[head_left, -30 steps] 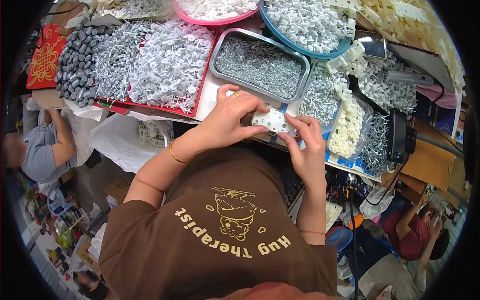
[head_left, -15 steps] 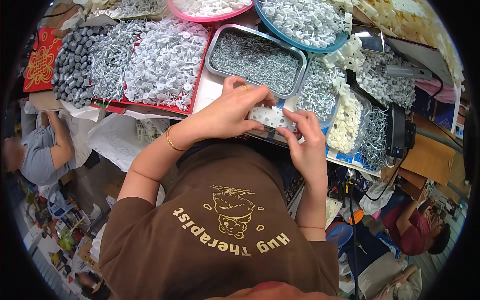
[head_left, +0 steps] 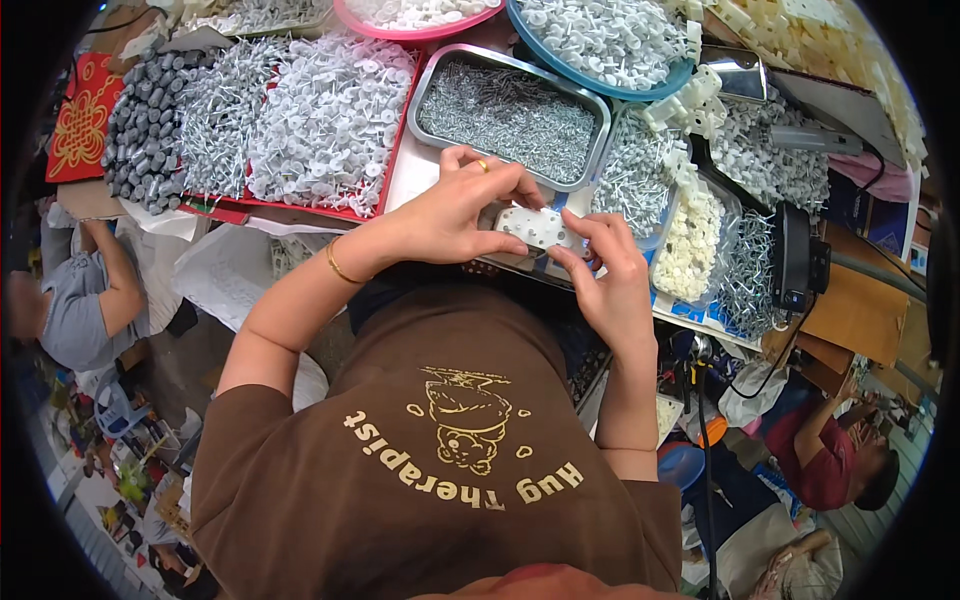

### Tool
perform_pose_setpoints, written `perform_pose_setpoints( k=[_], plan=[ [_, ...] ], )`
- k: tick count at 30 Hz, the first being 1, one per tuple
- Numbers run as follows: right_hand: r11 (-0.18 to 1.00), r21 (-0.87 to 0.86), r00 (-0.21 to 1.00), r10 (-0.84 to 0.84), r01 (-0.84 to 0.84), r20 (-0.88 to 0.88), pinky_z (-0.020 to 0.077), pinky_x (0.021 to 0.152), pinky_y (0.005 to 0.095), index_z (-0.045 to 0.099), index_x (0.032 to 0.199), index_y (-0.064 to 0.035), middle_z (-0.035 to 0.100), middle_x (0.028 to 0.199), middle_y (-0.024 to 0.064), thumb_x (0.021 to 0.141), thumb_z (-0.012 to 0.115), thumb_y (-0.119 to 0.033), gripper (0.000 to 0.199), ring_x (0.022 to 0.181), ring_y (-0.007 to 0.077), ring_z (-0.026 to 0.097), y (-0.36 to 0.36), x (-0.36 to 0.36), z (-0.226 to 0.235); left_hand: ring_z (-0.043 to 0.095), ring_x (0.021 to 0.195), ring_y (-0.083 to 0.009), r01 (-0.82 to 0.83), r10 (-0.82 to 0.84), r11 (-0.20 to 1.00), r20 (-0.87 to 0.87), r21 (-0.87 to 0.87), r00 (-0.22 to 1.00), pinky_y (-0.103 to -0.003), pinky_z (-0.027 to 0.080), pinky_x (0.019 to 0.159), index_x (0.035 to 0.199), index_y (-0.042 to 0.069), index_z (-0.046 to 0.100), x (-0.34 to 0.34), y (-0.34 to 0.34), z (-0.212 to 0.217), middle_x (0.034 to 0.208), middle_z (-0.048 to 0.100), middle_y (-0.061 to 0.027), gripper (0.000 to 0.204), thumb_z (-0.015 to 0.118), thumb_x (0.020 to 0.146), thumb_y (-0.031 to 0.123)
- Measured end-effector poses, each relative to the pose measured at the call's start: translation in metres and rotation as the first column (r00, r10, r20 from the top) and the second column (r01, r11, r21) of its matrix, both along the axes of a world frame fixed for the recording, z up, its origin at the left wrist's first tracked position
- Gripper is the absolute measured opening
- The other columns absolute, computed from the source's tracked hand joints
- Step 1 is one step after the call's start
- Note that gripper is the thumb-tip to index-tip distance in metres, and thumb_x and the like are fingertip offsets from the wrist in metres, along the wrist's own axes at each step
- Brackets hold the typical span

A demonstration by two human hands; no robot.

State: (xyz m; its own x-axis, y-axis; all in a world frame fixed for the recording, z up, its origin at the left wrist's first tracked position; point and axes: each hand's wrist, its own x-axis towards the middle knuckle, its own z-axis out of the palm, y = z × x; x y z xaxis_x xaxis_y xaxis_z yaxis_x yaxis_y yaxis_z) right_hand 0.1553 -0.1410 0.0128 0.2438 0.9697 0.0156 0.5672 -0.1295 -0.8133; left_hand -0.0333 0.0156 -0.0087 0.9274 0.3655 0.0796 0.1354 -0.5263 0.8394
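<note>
- Lying between the two hands at the near edge of the worktable, a small white plastic plate [head_left: 537,227] studded with round bumps is held from both sides.
- The left hand [head_left: 455,210] is closed over the plate's left end, thumb beneath and fingers curled on top; a ring is worn on one finger and a thin gold bangle [head_left: 335,265] on the wrist.
- The right hand [head_left: 610,280] is pinched on the plate's right end, thumb and forefinger pressed to its edge, the other fingers loosely bent.
- Just beyond the hands, a rectangular metal tray [head_left: 508,115] filled with small grey nails is set.
- To the left, a red tray [head_left: 300,205] is heaped with white disc-headed pins and grey nails, with dark grey cylinders [head_left: 140,130] beside them.
- Above, a blue round basin [head_left: 600,45] of white caps and a pink basin [head_left: 415,12] are seen.
- To the right, a clear tub [head_left: 692,240] of cream-coloured round pieces is placed among loose nails.
- Other people are seated at the lower right and far left.
</note>
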Motion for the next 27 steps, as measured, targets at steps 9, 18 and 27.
perform_pose_setpoints(
  k=[9, 18, 27],
  plan=[
    [0.999, -0.038, 0.997, 0.019, -0.016, 0.069, 0.0475, 0.063, 0.0302, 0.07, 0.114, -0.0032, 0.061, 0.097, 0.0096, 0.08, 0.083, -0.013, 0.037, 0.07, 0.0178, 0.054, 0.005, 0.001, 0.006, 0.059, 0.115, -0.0169, -0.157, 0.163, 0.978, 0.031, -0.136, 0.986, -0.044, 0.02, 0.105, 0.119, 0.012, 0.058, -0.004, -0.015, -0.012, 0.108, 0.068, 0.0006, 0.047, 0.08, 0.084, 0.034],
    [0.999, 0.023, 0.986, 0.03, -0.034, 0.163, 0.0501, 0.067, 0.0337, 0.07, 0.119, -0.0039, 0.063, 0.101, 0.0116, 0.081, 0.082, -0.011, 0.04, 0.079, 0.0232, 0.061, 0.006, -0.001, 0.005, 0.061, 0.106, -0.0149, -0.063, 0.059, 0.995, 0.048, 0.082, 0.997, -0.042, 0.022, 0.108, 0.121, 0.012, 0.063, -0.003, -0.002, 0.0, 0.107, 0.069, 0.0002, 0.047, 0.081, 0.083, 0.032],
    [0.998, 0.069, 0.991, -0.022, 0.014, 0.129, 0.0505, 0.068, 0.0328, 0.07, 0.12, -0.0041, 0.063, 0.101, 0.0125, 0.081, 0.081, -0.007, 0.041, 0.084, 0.0239, 0.062, 0.001, -0.005, -0.002, 0.065, 0.103, -0.0153, -0.072, 0.072, 0.996, 0.003, 0.046, 0.997, -0.042, 0.022, 0.11, 0.125, 0.011, 0.064, -0.007, -0.003, -0.002, 0.11, 0.07, -0.0002, 0.05, 0.083, 0.082, 0.029]
  ],
)
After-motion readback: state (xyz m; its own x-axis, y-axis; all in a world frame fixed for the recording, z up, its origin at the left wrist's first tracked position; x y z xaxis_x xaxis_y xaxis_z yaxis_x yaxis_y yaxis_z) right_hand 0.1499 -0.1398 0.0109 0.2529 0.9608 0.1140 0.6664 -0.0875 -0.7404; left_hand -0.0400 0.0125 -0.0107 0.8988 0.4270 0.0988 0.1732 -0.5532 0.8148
